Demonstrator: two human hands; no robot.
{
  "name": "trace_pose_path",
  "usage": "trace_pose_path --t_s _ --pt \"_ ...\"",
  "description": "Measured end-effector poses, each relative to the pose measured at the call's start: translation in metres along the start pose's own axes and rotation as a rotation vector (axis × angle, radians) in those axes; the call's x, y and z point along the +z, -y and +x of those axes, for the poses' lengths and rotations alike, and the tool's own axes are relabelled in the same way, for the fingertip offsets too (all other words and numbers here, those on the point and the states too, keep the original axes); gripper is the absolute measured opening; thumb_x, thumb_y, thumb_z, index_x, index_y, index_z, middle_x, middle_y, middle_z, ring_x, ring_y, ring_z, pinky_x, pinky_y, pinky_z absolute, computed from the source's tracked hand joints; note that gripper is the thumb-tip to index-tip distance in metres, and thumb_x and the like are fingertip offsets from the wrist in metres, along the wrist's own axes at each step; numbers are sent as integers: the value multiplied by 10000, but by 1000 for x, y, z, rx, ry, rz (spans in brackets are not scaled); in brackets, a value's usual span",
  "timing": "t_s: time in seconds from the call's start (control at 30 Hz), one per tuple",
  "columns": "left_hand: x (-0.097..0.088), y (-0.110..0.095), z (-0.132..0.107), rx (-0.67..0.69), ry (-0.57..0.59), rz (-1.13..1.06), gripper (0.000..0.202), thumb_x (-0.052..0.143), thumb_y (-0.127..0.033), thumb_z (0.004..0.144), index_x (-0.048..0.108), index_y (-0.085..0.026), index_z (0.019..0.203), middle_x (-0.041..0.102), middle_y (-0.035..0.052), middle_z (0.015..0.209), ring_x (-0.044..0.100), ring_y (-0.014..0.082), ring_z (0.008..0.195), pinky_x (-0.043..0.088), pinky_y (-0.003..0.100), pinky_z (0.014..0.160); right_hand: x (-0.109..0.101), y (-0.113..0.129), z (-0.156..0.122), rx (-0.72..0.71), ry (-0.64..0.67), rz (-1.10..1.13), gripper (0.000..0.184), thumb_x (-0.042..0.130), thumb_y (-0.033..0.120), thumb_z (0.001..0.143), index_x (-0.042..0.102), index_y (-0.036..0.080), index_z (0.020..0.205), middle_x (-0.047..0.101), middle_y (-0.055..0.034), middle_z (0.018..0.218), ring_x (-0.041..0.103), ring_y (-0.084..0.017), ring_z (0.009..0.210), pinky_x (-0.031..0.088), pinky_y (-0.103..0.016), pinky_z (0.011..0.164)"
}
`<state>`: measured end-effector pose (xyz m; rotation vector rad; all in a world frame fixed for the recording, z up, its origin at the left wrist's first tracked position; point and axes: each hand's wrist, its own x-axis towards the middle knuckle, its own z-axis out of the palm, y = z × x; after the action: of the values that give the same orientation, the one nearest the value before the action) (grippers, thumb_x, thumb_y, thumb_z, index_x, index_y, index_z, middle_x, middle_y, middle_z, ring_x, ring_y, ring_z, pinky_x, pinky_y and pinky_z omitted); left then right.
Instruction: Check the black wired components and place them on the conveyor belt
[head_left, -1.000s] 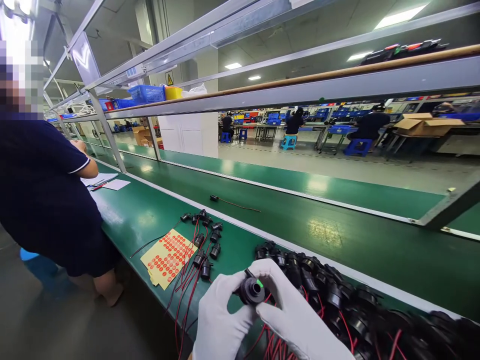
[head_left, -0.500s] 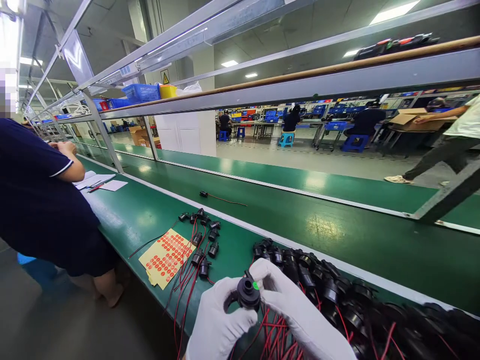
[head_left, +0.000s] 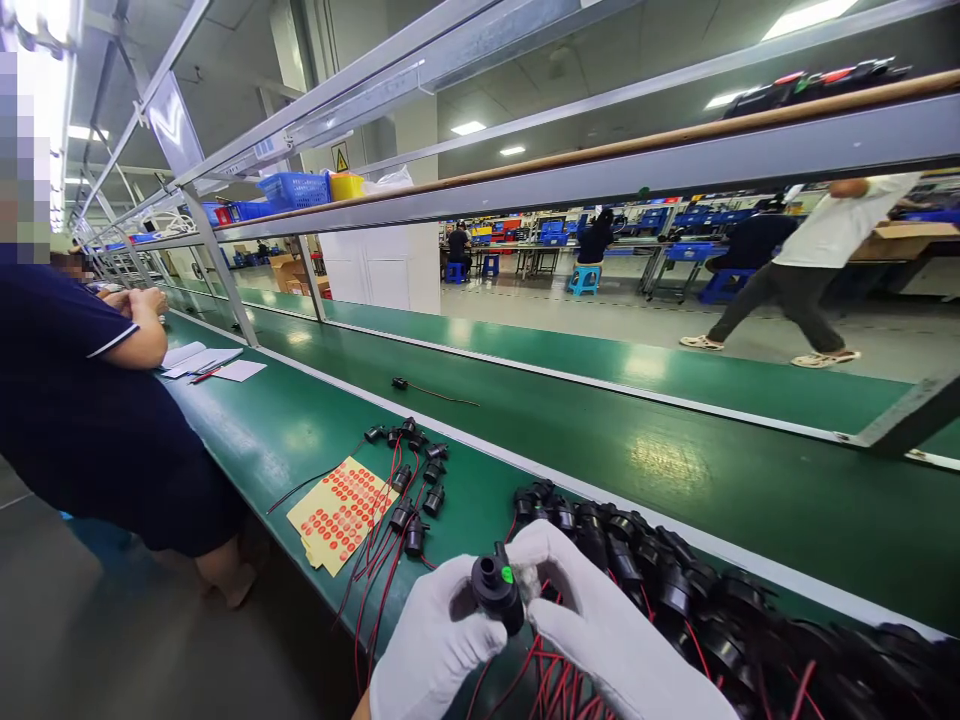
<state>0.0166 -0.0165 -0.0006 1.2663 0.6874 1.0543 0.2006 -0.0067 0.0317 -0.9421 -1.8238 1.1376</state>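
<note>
In the head view, a worker's gloved left hand [head_left: 435, 635] is closed around a black cylindrical part [head_left: 497, 592], held above the near edge of a green bench [head_left: 292, 430], its green dot [head_left: 508, 575] facing up. The gloved right hand [head_left: 607, 625] curls at the part's right side, thumb and forefinger apart; from here I can't tell whether it touches. A heap of similar parts [head_left: 675, 590] lies to the right, a sheet of red stickers [head_left: 341, 515] to the left. The step seems to be handling the dotted part; the next move calls for a steady left grip.
</note>
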Motion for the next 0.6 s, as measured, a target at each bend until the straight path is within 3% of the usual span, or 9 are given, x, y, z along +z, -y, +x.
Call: trace_pose_path --t_s 0.2,0.33,0.47,0.6 --pt "-8 -2 -3 145 -76 354 540 678 -653 802 751 -254 1159 703 66 1025 600 229 921 457 329 892 3 5 -9 -22 -26 -181 298 578 176 709 563 292 983 591 -11 964 578 -243 892 501 -391 809" --pt "-10 -6 -6 226 -81 440 448 638 -578 876 714 -313 1229 712 52 1052 610 205 910 477 305 876 9 -1 -7 -112 -68 -306 455 592 84 559 562 287 965 593 -7 922 583 -232 821 518 -343 706" --pt "-8 -2 -8 419 -165 584 401 622 -503 917 667 -340 1281 721 35 1050 649 186 925 505 264 856 19 -4 3 -342 -196 -326 276 640 145 682 565 261 921 587 1 853 585 -198 753 505 -307 654" --pt "-4 0 -8 637 -352 765 424 710 -378 891 633 -318 1304 719 18 995 670 154 877 520 214 841 23 -2 3 -389 -232 -254 203 658 206 783 575 274 955 597 7 850 601 -178 731 510 -289 649"
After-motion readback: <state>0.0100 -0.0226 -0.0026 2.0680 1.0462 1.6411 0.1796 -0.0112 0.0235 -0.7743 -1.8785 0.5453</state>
